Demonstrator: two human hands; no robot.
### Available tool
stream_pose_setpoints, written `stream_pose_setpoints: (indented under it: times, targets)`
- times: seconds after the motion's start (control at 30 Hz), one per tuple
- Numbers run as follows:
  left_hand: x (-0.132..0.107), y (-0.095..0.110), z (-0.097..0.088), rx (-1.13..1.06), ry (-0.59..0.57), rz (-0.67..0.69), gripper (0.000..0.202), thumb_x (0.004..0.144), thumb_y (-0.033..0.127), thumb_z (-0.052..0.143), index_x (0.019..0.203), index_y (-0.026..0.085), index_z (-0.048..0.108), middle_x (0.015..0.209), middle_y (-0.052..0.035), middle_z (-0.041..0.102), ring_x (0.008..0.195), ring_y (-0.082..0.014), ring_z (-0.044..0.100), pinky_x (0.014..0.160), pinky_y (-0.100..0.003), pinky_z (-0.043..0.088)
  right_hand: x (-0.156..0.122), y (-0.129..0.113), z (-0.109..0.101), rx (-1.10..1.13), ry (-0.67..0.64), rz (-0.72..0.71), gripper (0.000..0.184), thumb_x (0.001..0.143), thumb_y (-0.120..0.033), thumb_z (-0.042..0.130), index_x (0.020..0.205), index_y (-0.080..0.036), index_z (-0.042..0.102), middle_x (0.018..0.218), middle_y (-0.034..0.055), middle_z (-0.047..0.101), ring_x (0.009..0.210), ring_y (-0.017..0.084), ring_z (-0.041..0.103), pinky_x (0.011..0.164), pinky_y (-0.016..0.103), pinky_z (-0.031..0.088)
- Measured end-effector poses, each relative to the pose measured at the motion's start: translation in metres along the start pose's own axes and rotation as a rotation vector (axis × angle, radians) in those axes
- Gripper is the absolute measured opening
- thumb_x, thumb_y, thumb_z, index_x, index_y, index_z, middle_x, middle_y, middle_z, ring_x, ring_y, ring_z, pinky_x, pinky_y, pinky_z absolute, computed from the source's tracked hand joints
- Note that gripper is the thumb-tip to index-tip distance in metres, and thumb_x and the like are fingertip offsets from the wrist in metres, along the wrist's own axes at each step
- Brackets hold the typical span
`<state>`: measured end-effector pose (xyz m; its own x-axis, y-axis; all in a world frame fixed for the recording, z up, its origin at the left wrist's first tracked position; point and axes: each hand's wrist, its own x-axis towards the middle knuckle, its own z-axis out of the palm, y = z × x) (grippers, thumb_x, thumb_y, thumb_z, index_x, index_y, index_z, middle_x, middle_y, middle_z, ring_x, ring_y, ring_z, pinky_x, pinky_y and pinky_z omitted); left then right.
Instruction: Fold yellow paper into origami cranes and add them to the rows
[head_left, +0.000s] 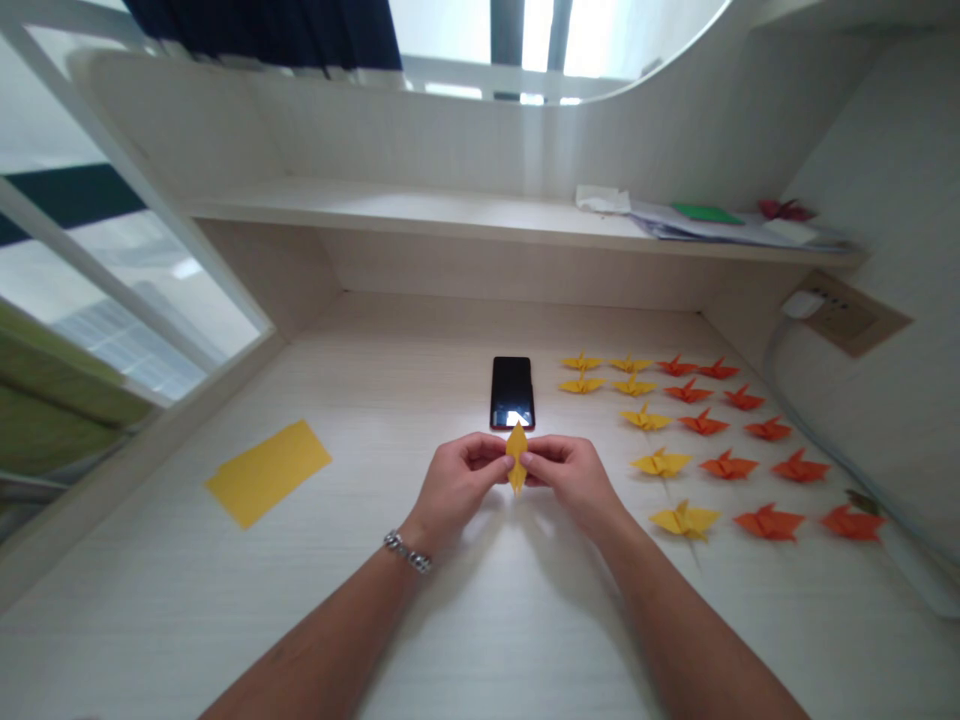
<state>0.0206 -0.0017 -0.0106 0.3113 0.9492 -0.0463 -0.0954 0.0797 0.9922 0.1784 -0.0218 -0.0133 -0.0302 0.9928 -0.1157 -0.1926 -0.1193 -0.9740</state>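
A: Where is the folded yellow paper point(517, 445)?
B: Just below the middle of the frame, upright and narrow, pointed at the top, between the two hands.
A: How does each hand hold it?
B: The left hand point(463, 478) pinches its left edge with thumb and fingers; the right hand point(576, 475) pinches the right edge the same way.
A: Anything on the wrists?
B: A metal bracelet point(407, 552) on the left one.
A: And around them on the table point(375, 380)?
B: A dark phone point(512, 390) lies just above the hands in the frame. At the middle left are flat yellow sheets point(270, 472), slightly fanned.
A: What fills the right side?
B: Rows of folded paper birds: seven yellow birds point(660, 463) on the left of the group, ten orange birds point(728, 466) on the right. A pale cable point(814, 430) runs past them at the far right.
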Motion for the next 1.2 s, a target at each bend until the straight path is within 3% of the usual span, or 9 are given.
stream_pose_setpoints:
  times: [0.27,0.47,0.83,1.2]
  targets:
    - [-0.004,0.008,0.002,-0.197,0.007,-0.063,0.009,0.065,0.013,0.072,0.072,0.013,0.067,0.068,-0.0022,0.067,0.064,-0.0153,0.065,0.063,-0.028,0.055,-0.003,-0.008,-0.003,0.090,-0.007,0.016,0.021,0.055,-0.024,0.080,0.073,-0.016,0.074,0.065,0.0030,0.070,0.060,0.016,0.065,0.062,0.031,0.056]
    - [-0.003,0.008,-0.001,-0.065,0.001,-0.019,0.009,0.063,0.014,0.073,0.072,0.014,0.069,0.071,-0.0037,0.069,0.067,-0.0167,0.066,0.066,-0.029,0.055,-0.005,-0.013,-0.005,0.065,-0.050,0.076,0.021,0.064,-0.031,0.075,0.075,-0.014,0.073,0.071,0.0059,0.070,0.065,0.017,0.066,0.066,0.031,0.055]
    - [-0.002,0.005,-0.003,-0.045,-0.028,-0.007,0.019,0.070,0.027,0.073,0.081,0.012,0.070,0.080,-0.0087,0.071,0.072,-0.0192,0.066,0.070,-0.033,0.056,-0.004,-0.008,-0.004,-0.174,-0.006,-0.113,0.017,0.065,-0.024,0.072,0.079,-0.016,0.066,0.071,0.0028,0.068,0.066,0.017,0.065,0.062,0.029,0.053]
    - [-0.001,0.004,-0.002,0.076,-0.013,-0.008,0.016,0.070,0.027,0.072,0.078,0.013,0.071,0.077,-0.0088,0.072,0.068,-0.0188,0.066,0.064,-0.029,0.053,-0.004,-0.008,-0.005,-0.242,-0.064,-0.094,0.012,0.071,-0.025,0.065,0.076,-0.015,0.069,0.068,0.0034,0.069,0.060,0.016,0.063,0.060,0.029,0.052]
